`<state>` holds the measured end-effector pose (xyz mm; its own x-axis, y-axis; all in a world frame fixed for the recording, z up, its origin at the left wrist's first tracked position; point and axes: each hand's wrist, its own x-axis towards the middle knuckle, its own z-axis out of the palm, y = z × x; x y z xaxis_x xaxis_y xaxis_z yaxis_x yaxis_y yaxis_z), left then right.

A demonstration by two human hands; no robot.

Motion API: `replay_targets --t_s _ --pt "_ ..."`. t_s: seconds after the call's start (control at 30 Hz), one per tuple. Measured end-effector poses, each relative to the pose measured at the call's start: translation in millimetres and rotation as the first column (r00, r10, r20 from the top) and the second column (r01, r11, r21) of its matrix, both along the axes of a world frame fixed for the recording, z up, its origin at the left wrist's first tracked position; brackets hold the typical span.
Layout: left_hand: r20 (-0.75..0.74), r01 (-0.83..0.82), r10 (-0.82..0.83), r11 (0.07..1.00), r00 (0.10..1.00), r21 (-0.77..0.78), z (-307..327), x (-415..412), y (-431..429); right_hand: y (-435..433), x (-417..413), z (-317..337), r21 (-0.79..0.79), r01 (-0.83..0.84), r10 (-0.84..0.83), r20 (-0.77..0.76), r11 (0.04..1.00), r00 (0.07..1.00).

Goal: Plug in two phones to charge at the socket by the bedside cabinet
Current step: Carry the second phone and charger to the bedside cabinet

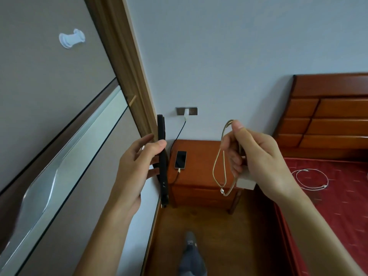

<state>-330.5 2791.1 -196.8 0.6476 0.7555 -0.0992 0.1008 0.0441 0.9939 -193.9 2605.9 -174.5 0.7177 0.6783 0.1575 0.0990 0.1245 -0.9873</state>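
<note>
My left hand [133,166] grips a black phone [162,162] edge-on and upright, in front of the wardrobe's corner. My right hand [256,156] holds a looped gold cable [218,168] together with a white charger block [246,183]; the cable's plug end dangles below. A second phone [180,159] lies face up on the wooden bedside cabinet [201,162], with a dark cable [180,132] running from it up to a white adapter in the wall socket [186,111]. The socket's right half is free.
A grey wardrobe [49,116] with a wooden frame fills the left side. A bed with a red cover [328,196] and wooden headboard [328,108] stands on the right, with a white cable [310,179] coiled on it. My foot [191,253] stands on the wooden floor between them.
</note>
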Motion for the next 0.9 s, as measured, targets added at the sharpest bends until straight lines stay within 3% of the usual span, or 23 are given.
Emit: replay_targets --t_s 0.47,0.9 --pt "0.019 0.076 -0.074 0.987 0.997 -0.141 -39.8 187.2 157.5 161.8 186.7 -52.0 -0.075 -0.005 0.011 0.080 0.997 0.997" --pt "-0.187 -0.009 -0.061 0.935 0.981 -0.354 -127.2 318.0 196.8 225.2 308.8 -150.3 -0.153 0.010 -0.001 0.055 0.988 0.998"
